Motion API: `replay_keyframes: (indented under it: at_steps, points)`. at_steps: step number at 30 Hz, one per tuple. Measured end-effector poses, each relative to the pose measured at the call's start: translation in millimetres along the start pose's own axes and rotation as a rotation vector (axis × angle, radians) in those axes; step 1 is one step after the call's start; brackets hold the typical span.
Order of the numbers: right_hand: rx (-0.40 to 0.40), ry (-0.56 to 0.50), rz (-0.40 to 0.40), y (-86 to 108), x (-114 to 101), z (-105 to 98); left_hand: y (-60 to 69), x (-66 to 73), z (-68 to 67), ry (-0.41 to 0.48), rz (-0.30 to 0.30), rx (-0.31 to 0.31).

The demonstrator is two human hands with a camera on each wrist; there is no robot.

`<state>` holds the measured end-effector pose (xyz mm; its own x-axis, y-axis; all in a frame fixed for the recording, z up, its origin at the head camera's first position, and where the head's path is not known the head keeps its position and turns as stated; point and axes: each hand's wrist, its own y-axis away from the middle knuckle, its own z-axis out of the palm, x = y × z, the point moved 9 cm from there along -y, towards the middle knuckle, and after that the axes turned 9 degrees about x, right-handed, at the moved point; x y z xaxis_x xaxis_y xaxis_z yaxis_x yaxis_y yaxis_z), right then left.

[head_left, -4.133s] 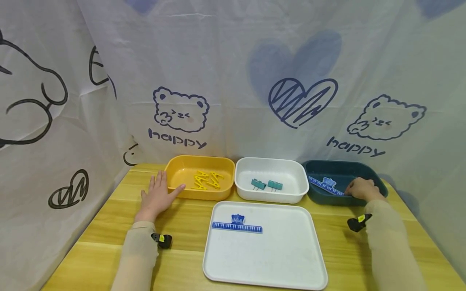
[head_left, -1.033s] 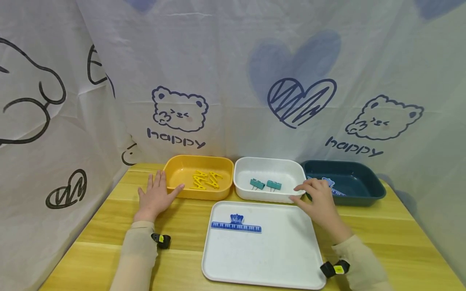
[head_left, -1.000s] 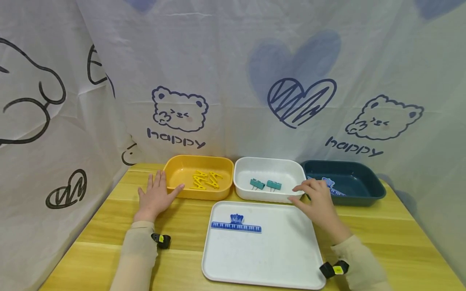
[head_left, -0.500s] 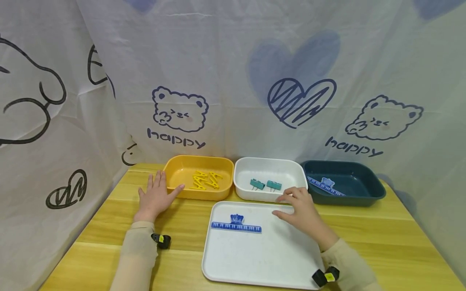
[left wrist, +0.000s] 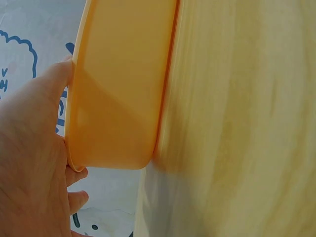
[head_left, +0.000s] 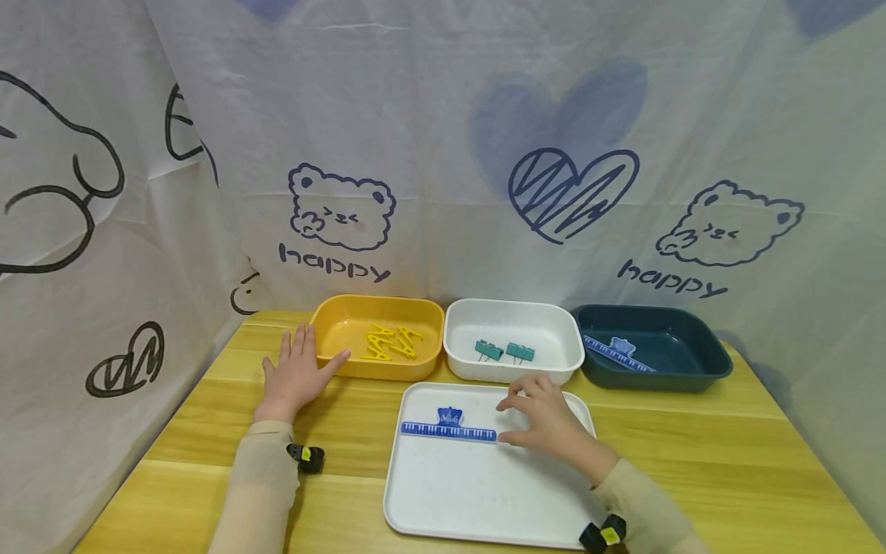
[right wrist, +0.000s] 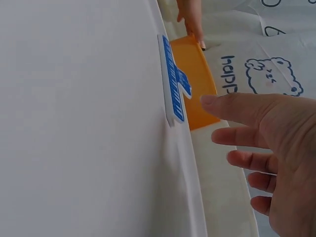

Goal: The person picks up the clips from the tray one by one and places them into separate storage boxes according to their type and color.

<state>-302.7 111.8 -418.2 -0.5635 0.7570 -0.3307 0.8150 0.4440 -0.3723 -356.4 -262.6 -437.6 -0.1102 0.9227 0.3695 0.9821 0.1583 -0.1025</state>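
My left hand (head_left: pixel 296 378) touches the left front corner of the yellow bin (head_left: pixel 377 369), fingers spread; the left wrist view shows thumb and fingers (left wrist: pixel 78 201) along its rim. Above the white tray (head_left: pixel 484 500), my right hand (head_left: pixel 550 427) has its thumb and fingers apart with nothing between them. Just left of its fingertips lies a long blue clip (head_left: pixel 450 432) with a piano-key pattern and a bear-shaped top, flat on the tray. In the right wrist view, a gap separates my thumb from this clip (right wrist: pixel 173 81).
Several yellow clips (head_left: pixel 379 344) lie in the yellow bin. The white bin (head_left: pixel 471 312) beside it holds two teal binder clips (head_left: pixel 521 352). A second blue piano-key clip (head_left: pixel 619 354) leans in the dark teal bin (head_left: pixel 692 377). A printed cloth (head_left: pixel 443 231) hangs behind.
My right hand has left the dark teal bin, passed the white bin's front and moved left over the tray to the blue clip's right end. My left hand has stayed put.
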Motion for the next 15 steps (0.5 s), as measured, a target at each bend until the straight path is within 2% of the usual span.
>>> replay_keyframes:
  at_steps: [7, 15]
  points:
    - [-0.044, 0.004, -0.043, -1.3, -6.5, 11.5, 1.1, 1.2, -1.9, -0.005, -0.002, -0.003]
    - [-0.105, -0.016, 0.01, -4.0, -6.0, 22.9, 0.3, -0.7, 0.4, 0.003, -0.001, -0.007]
